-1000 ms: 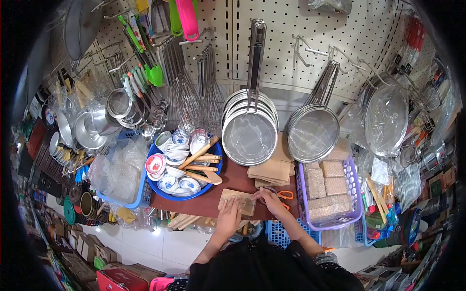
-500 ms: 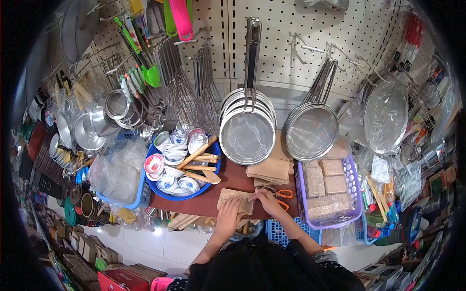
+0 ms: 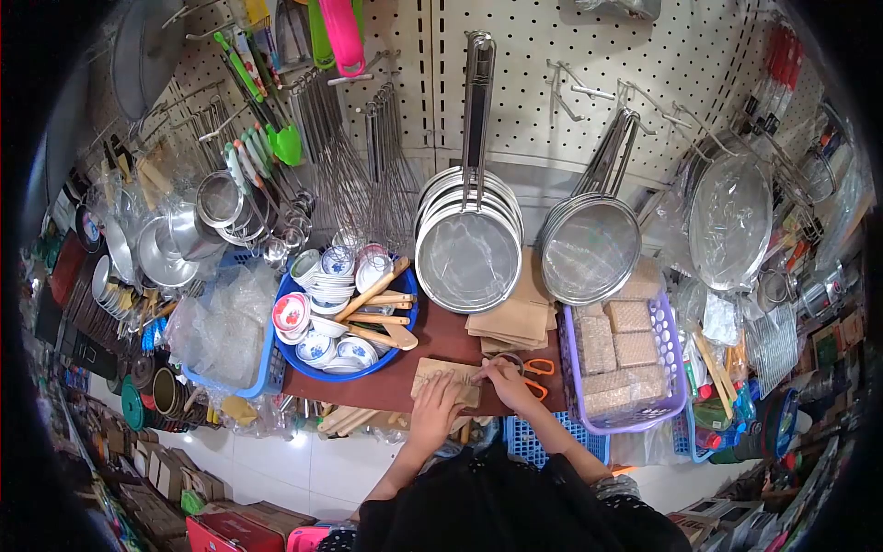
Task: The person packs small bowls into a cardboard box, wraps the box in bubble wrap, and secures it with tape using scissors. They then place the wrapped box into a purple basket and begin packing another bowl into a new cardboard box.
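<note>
Your right hand [image 3: 504, 379] has slid left onto the paper packet [image 3: 448, 375], fingers curled at its 3 o'clock edge; whether they pinch it cannot be told. Your left hand [image 3: 436, 411] presses flat, fingers spread, on the packet at the table's [image 3: 441, 342] near edge. Scissors [image 3: 541, 370] lie at 3 o'clock and a blue tub [image 3: 416, 317] at 10 o'clock.

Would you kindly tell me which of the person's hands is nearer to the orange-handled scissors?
Right. The right hand sits just beside the orange-handled scissors; the left hand lies farther away, flat on the brown packet.
</note>
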The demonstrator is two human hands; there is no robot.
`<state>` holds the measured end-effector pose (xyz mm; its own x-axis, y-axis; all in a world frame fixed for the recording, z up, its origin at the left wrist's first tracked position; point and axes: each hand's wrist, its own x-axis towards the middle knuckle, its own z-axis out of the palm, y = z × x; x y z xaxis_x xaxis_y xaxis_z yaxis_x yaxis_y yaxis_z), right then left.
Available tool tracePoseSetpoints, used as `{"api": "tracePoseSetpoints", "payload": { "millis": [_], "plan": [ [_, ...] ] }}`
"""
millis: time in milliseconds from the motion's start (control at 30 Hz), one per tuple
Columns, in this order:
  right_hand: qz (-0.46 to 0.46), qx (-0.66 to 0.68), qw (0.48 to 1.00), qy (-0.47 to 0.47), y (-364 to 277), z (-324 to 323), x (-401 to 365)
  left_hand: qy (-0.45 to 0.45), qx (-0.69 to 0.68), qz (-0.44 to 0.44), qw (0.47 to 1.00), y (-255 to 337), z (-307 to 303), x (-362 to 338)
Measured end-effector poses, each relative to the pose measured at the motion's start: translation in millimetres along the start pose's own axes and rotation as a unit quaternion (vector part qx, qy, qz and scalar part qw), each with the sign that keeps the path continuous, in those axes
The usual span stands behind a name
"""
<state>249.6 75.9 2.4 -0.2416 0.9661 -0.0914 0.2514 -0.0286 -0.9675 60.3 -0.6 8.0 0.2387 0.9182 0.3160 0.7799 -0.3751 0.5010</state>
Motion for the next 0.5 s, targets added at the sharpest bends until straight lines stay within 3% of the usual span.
{"api": "tracePoseSetpoints", "payload": {
  "millis": [500],
  "plan": [
    [-0.022,0.018,1.000,0.004,32.4,7.3,6.8,0.012,-0.004,0.015,1.000,-0.4,0.8,-1.3]
  ]
}}
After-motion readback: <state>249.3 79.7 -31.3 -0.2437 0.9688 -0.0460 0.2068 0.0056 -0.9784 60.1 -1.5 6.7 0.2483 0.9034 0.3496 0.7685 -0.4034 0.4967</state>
